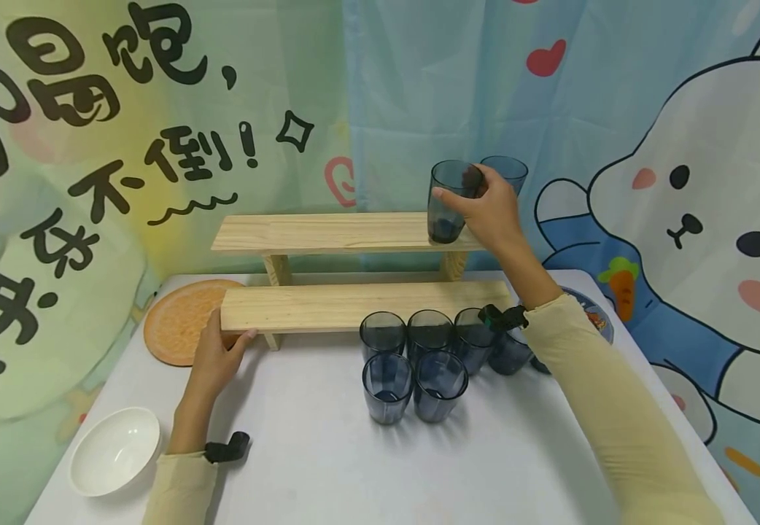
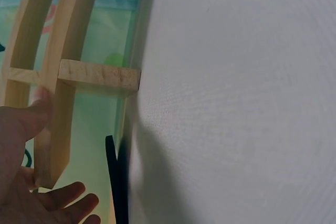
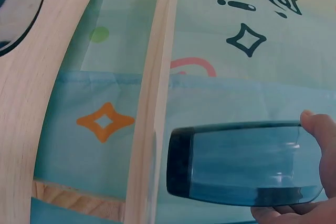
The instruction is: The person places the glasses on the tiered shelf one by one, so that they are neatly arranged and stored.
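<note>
My right hand (image 1: 493,211) grips a blue-tinted drinking glass (image 1: 444,215) near its rim, thumb on one side and fingers on the other. The glass stands upright at the right part of the upper board of a two-step wooden shelf (image 1: 327,233); in the right wrist view its thick base (image 3: 179,161) is right at the board's edge. Another glass (image 1: 510,169) shows behind that hand. At the left end of the lower board (image 1: 354,306), my left hand (image 1: 214,357) holds the wood, thumb along the front edge and the other fingers beyond the end.
Several more tinted glasses (image 1: 386,390) stand in two rows before the shelf's right half, some partly behind my right arm. A white bowl (image 1: 116,452) sits at front left, a round orange mat (image 1: 176,328) behind it. A patterned blue plate (image 1: 599,321) lies far right.
</note>
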